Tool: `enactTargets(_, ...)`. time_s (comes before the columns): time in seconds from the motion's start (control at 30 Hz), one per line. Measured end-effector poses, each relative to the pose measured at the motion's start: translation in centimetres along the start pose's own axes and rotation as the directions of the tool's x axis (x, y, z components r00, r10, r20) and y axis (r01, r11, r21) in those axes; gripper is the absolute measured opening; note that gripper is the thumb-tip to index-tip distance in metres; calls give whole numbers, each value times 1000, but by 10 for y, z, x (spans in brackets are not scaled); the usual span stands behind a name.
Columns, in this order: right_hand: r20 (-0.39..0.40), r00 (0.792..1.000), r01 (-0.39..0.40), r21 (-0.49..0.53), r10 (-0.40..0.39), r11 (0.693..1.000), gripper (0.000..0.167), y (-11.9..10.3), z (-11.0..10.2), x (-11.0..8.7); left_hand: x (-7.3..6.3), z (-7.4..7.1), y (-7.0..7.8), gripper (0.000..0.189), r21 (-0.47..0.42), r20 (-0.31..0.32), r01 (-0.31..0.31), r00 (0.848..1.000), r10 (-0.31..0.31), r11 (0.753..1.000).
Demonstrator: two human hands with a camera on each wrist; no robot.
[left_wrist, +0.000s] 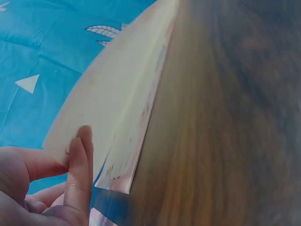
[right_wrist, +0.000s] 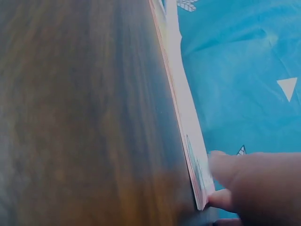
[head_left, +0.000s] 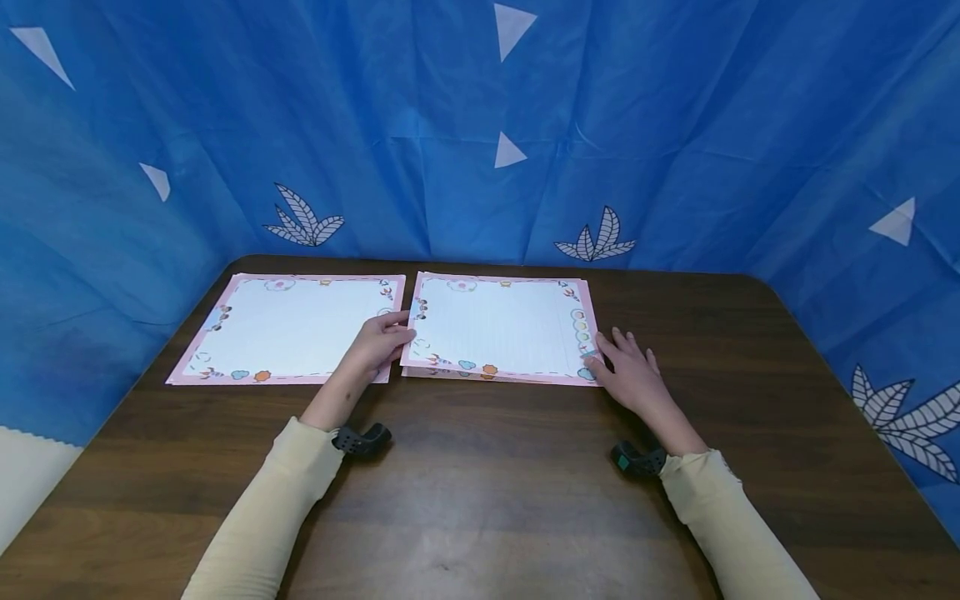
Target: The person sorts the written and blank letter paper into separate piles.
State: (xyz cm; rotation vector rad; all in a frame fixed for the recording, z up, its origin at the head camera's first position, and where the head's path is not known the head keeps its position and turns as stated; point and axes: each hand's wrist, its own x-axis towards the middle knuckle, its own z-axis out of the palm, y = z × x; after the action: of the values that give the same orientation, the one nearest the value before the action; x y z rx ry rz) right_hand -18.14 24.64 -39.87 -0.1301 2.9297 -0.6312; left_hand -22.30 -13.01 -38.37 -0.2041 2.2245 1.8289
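Editor: Where was the pink-bordered top sheet (head_left: 498, 325), and who had it?

Photographer: It lay over the right-hand stack (left_wrist: 123, 174), toward the far side of a dark wooden table (head_left: 480, 500), its left edge raised. A person's left hand (head_left: 378, 342) pinched that edge between thumb and fingers, the hand partly covering a neighbouring stack (head_left: 292, 329).

Editor: And the right hand (head_left: 633, 375)?

Photographer: Its fingers were spread and extended beside the right edge, thumb resting on the near corner.

Editor: What was lost to view?

Photographer: In the head view the lower sheets (head_left: 422, 372) showed only as a sliver along the front; their number could not be made out. In the right wrist view the hand blurred and ran off the frame. Both pale sleeves (head_left: 270, 517) were cut off below, and the blue curtain (head_left: 457, 125) ran past the top edge
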Motion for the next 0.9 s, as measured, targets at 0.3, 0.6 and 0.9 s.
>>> enactTargets(0.3, -84, 996, -4, 206, 22, 979, 54, 1, -1, 1, 4, -5, -3, 52, -263, 33, 106, 994, -101, 959)
enactTargets(0.6, -134, 988, -19, 414, 81, 910, 50, -4, -1, -1, 4, -5, -3, 52, -436, 60, 170, 985, -159, 884)
enactTargets(0.9, -143, 973, -60, 597, 180, 800, 47, -11, -2, -4, -4, 0, -3, 51, -209, 41, 68, 997, -61, 975)
